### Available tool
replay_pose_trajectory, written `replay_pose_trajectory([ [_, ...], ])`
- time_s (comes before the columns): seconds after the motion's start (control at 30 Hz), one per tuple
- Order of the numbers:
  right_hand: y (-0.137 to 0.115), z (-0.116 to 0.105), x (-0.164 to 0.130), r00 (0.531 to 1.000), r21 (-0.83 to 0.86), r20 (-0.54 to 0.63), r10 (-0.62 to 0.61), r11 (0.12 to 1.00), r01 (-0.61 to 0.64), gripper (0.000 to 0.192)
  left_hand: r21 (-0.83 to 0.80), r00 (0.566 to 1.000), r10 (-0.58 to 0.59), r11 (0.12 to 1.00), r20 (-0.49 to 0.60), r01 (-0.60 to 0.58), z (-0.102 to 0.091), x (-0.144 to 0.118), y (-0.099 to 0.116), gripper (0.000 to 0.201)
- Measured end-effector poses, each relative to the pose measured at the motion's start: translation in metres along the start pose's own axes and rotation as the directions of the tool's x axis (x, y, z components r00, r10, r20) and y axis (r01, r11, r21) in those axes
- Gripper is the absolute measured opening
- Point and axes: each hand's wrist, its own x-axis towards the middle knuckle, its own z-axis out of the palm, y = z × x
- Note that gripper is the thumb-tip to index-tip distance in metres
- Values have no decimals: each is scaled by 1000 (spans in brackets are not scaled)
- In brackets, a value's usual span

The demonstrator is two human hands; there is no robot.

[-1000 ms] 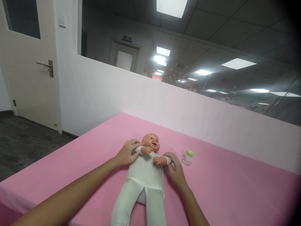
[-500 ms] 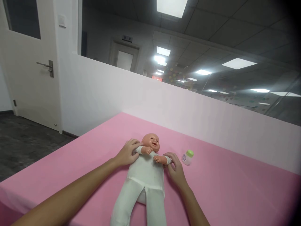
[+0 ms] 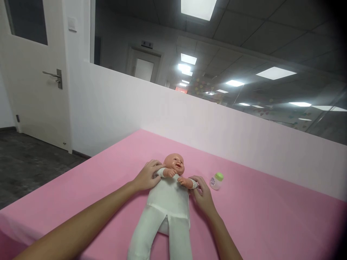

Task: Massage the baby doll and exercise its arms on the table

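A baby doll (image 3: 168,198) with a bare plastic head and a white cloth body lies on its back, its head toward the wall. My left hand (image 3: 148,176) is closed around the doll's upper arm on the left side, thumb in front and fingers by its shoulder. On the other side, my right hand (image 3: 202,193) grips the doll's other arm near the white cuff. Both doll forearms are bent up over its chest. Beyond my right hand stands a small clear bottle (image 3: 216,181) with a green cap, slightly tilted in view, touching neither hand.
The doll lies on a pink-covered table (image 3: 257,216). A low white wall (image 3: 203,122) with glass above it runs along the table's far edge. At the left are a closed door (image 3: 40,94) with a metal handle and the dark floor (image 3: 27,162).
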Motion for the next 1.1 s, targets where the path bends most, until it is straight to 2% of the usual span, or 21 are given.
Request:
replay_pose_trajectory([
  [1.1, 5, -1, 0, 1000, -14, 11, -2, 1000, 3, 28, -21, 1000, -6, 1000, -1, 6, 2, 0, -3, 55],
])
